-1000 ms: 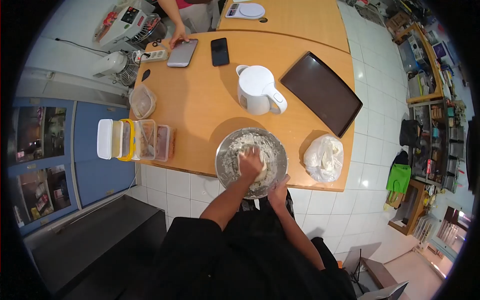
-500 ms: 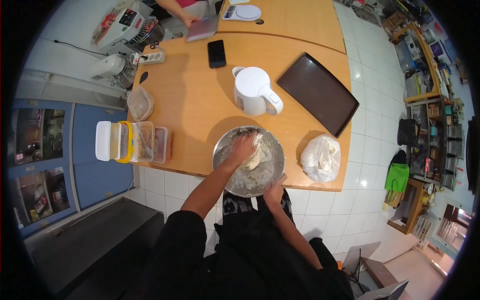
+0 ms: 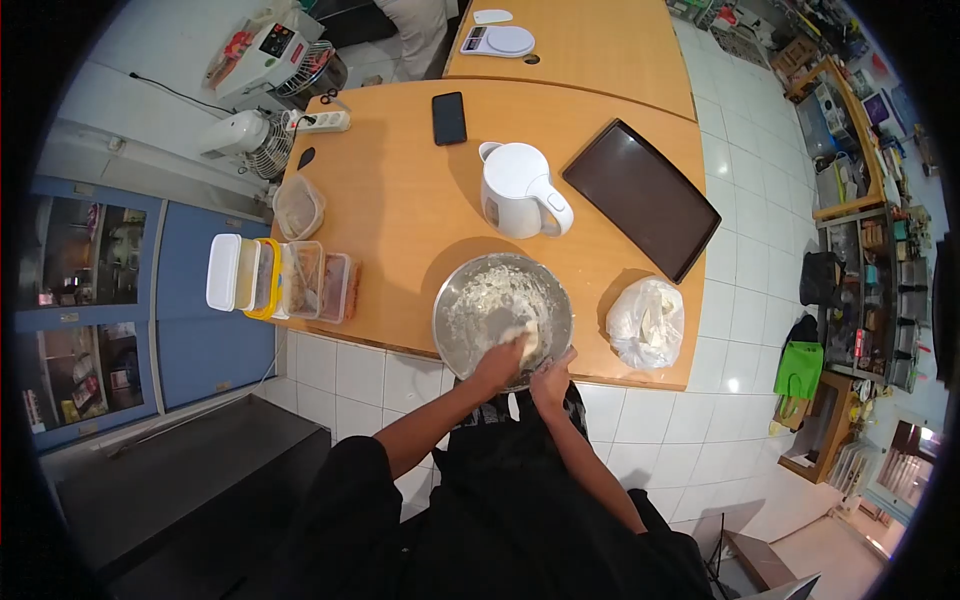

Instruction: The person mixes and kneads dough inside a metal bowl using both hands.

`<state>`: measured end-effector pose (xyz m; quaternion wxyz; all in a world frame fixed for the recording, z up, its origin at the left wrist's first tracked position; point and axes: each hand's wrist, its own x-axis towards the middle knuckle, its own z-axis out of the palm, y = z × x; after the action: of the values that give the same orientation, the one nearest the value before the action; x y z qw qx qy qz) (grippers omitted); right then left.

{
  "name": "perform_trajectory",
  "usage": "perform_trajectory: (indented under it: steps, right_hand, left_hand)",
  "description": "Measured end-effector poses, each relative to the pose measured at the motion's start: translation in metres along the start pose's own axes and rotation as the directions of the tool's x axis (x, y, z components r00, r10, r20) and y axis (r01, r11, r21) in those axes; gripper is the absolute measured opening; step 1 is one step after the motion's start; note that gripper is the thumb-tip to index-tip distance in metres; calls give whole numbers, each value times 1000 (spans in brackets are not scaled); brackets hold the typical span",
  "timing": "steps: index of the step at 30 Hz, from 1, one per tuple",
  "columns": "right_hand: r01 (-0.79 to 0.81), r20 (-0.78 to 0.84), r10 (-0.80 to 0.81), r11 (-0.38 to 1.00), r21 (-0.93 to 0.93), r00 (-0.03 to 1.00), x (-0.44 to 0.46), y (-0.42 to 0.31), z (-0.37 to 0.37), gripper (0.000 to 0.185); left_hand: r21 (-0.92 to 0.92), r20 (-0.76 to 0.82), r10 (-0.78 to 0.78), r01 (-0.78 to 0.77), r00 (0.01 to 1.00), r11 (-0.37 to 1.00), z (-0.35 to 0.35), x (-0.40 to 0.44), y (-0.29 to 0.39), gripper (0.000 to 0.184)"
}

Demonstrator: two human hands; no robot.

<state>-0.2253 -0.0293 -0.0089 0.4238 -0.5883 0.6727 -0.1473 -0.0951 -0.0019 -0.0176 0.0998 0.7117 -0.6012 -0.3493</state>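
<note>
A wide steel mixing bowl (image 3: 455, 345) stands at the near edge of the table, its inner wall smeared with flour and bits of dough. Inside it, low on the near side, my left hand (image 3: 503, 362) is closed against a pale lump of dough (image 3: 531, 343); its fingertips are partly hidden and blurred. My right hand (image 3: 551, 382) grips the bowl's near right rim. Crumbly flour mixture (image 3: 500, 287) lies toward the far side of the bowl.
Around the bowl are a white electric kettle (image 3: 515, 190), a dark baking tray (image 3: 645, 200), a plastic bag of white contents (image 3: 645, 323), a phone (image 3: 449, 118) and lidded food containers (image 3: 232, 272). A kitchen scale (image 3: 498, 41) and power strip (image 3: 322, 122) lie farther off.
My left hand has moved from the bowl's upper middle to its near side, with the dough also nearer. Another person's hand and the flat object it held have left view.
</note>
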Motion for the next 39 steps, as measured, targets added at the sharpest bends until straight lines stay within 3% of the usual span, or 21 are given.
perform_trajectory:
  steps: [1, 4, 7, 10, 13, 16, 19, 22, 25, 29, 31, 35, 39]
  right_hand:
    - [17, -1, -17, 1000, -14, 1000, 0, 2, 0, 50]
    - [-23, 51, 25, 999, -34, 998, -2, 2, -3, 50]
    - [-38, 85, 42, 998, -48, 996, -3, 0, -7, 51]
    - [-16, 88, 20, 999, -48, 996, -2, 0, -6, 51]
    - [-6, 92, 7, 1000, -5, 996, -3, 1, -4, 50]
    - [47, 65, -50, 998, 36, 997, -3, 6, -7, 50]
    - [83, 66, -87, 995, 59, 994, 1, 5, -7, 49]
    - [49, 108, -54, 998, 48, 993, -6, 6, -5, 46]
    - [18, 130, -18, 1000, -4, 991, -8, 9, -3, 45]
    - [49, 130, -50, 999, 10, 990, -6, 34, 4, 43]
    - [-53, 165, 54, 998, -15, 985, -11, 13, -6, 41]
    - [-81, 152, 83, 997, -19, 985, -17, -3, -10, 39]
    - [-90, 142, 85, 996, 30, 986, -16, 6, -4, 39]
  left_hand:
    - [-33, 71, -5, 7, 997, 999, -4, -6, 7, 52]
    - [-102, -185, 44, -63, 982, 993, 8, -10, -3, 51]
    - [-466, -73, -20, -17, 997, 885, 8, -2, -16, 55]
    - [-90, -75, 54, -60, 996, 994, 10, -7, 3, 55]
    - [62, -117, -40, 48, 992, 997, -5, -15, 23, 59]
    - [45, -243, 78, -69, 967, 997, 24, -12, -5, 59]
    - [-224, -201, 55, -100, 978, 969, 32, -5, -26, 56]
    - [-189, -155, -126, 95, 980, 977, 32, 0, -10, 53]
    - [0, 82, -378, 379, 922, 925, 23, 26, 9, 49]
    - [136, -270, -342, 388, 900, 912, 34, 44, 11, 51]
    - [136, -368, -344, 416, 864, 899, 42, 57, -5, 54]
    - [246, -246, -222, 282, 944, 927, 32, 81, -30, 65]
    - [275, -210, -55, 113, 976, 955, 18, 104, -51, 52]
